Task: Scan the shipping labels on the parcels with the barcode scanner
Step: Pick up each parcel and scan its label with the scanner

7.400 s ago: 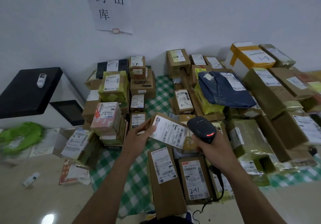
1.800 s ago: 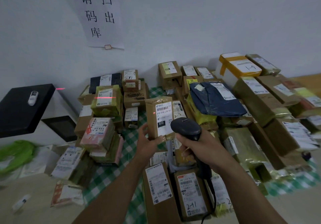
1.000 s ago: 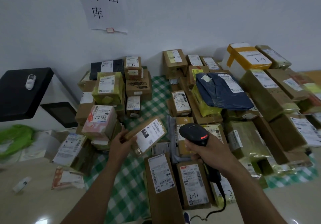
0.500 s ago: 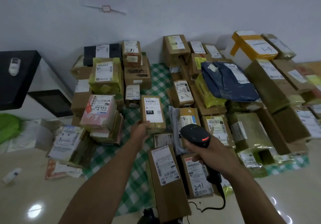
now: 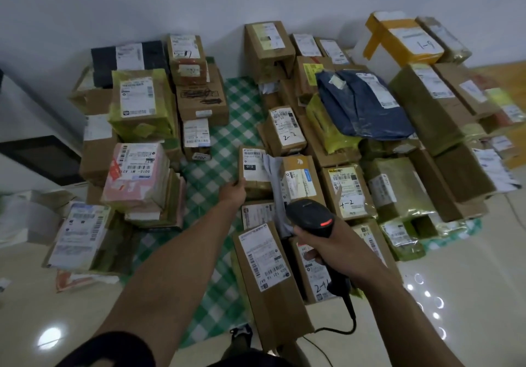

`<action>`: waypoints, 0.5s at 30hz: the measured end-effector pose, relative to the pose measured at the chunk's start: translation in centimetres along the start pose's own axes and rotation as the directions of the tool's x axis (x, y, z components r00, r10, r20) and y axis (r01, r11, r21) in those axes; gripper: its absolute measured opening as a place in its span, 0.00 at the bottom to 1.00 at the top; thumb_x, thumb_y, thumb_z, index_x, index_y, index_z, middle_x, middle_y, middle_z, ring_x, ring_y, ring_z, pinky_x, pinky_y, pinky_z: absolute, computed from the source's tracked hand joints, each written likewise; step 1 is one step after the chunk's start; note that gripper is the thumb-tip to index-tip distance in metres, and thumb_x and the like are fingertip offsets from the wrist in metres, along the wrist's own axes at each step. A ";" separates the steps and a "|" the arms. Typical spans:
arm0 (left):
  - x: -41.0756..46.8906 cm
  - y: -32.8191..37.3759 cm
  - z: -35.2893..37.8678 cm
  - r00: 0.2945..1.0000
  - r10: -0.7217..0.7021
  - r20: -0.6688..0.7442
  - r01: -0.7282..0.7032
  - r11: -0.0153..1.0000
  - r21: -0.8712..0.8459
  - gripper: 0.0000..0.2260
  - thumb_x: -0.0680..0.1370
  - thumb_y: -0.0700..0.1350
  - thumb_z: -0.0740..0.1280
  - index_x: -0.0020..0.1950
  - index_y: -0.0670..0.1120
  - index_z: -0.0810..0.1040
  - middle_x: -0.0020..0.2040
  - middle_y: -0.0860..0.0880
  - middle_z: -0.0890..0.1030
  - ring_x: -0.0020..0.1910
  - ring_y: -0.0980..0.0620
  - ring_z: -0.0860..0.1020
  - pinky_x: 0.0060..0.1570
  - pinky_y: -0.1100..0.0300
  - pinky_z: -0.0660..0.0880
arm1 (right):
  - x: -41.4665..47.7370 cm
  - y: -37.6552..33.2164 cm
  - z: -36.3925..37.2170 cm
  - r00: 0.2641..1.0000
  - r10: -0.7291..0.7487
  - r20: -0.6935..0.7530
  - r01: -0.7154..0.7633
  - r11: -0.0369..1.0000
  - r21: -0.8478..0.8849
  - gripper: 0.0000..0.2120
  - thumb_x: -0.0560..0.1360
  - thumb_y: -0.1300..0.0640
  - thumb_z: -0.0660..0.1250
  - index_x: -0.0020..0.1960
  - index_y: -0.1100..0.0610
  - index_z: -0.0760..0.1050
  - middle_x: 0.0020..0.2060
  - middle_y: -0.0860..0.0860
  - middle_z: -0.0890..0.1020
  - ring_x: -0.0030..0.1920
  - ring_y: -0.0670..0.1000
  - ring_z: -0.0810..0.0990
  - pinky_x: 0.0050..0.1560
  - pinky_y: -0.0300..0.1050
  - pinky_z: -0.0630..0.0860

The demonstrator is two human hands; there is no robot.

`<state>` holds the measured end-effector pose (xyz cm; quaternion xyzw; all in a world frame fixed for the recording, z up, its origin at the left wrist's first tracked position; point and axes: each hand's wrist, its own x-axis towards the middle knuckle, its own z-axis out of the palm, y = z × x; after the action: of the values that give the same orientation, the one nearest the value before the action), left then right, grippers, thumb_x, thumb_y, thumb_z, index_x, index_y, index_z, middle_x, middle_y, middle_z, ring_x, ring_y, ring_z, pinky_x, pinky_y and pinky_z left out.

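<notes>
Barcode scanner (image 5: 310, 217): its scanning window faces away from the camera and cannot be seen, and most of its handle is buried in the right hand (image 5: 333, 248). The print on nearly every label in the pile is too blurred to read. A crumpled grey mailer bag (image 5: 274, 179) covers the right edge of the small brown parcel (image 5: 253, 167). Whether that parcel rests on the pile or is lifted off it cannot be told.

The scanner is black with a rounded head, and a small red light glows on its back. A black cable (image 5: 345, 329) runs from the foot of the handle and curls down over the pale floor. The scanner is held above the nearest boxes, head aimed away towards the small brown parcel.

That parcel is cardboard under glossy tape. Its white shipping label (image 5: 254, 164) faces up and has a black block reading 010. The parcel sits at the edge of the green-and-white checked cloth (image 5: 227, 127), beyond a long cardboard box (image 5: 270, 275).

The right hand is wrapped tightly round the scanner's handle. The left hand (image 5: 234, 193), arm stretched forward, is closed on the parcel's near left corner, with its fingertips out of sight.
</notes>
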<state>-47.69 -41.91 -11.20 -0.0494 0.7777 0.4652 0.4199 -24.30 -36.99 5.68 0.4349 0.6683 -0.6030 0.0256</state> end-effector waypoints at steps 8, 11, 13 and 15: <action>-5.1 -1.0 -1.9 0.992 0.124 0.019 -0.125 0.989 0.076 0.12 0.85 0.50 0.64 0.66 0.48 0.80 0.56 0.51 0.82 0.40 0.59 0.74 0.34 0.67 0.67 | -1.7 0.9 0.9 0.998 -0.052 0.032 0.051 0.999 0.013 0.08 0.80 0.50 0.73 0.58 0.47 0.80 0.43 0.48 0.88 0.38 0.46 0.86 0.39 0.39 0.79; -9.0 -2.5 -3.3 0.975 0.218 -0.030 -0.217 0.975 0.045 0.13 0.84 0.49 0.67 0.66 0.46 0.80 0.61 0.51 0.81 0.50 0.56 0.77 0.48 0.64 0.71 | -2.6 1.1 1.9 0.995 -0.084 0.054 0.079 0.992 0.098 0.11 0.80 0.49 0.72 0.61 0.47 0.80 0.46 0.50 0.88 0.41 0.51 0.87 0.41 0.43 0.80; -12.0 -4.2 -4.5 0.959 0.270 -0.092 -0.269 0.963 0.020 0.14 0.83 0.49 0.69 0.66 0.46 0.81 0.63 0.50 0.81 0.56 0.55 0.77 0.55 0.61 0.71 | -3.3 1.3 2.6 0.989 -0.103 0.102 0.087 0.984 0.154 0.11 0.80 0.51 0.72 0.61 0.49 0.80 0.44 0.50 0.88 0.39 0.50 0.87 0.41 0.44 0.80; -14.7 -6.1 -5.8 0.944 0.286 -0.164 -0.291 0.956 -0.012 0.11 0.83 0.47 0.69 0.64 0.47 0.82 0.63 0.51 0.81 0.53 0.57 0.77 0.52 0.65 0.72 | -4.1 1.3 3.4 0.984 -0.114 0.139 0.084 0.975 0.208 0.10 0.79 0.52 0.73 0.60 0.48 0.80 0.43 0.50 0.88 0.38 0.49 0.86 0.44 0.48 0.79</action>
<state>-38.93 -54.37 -3.84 0.0202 0.7992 0.5301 0.2826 -22.60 -42.23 6.04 0.3546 0.6210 -0.6991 0.0016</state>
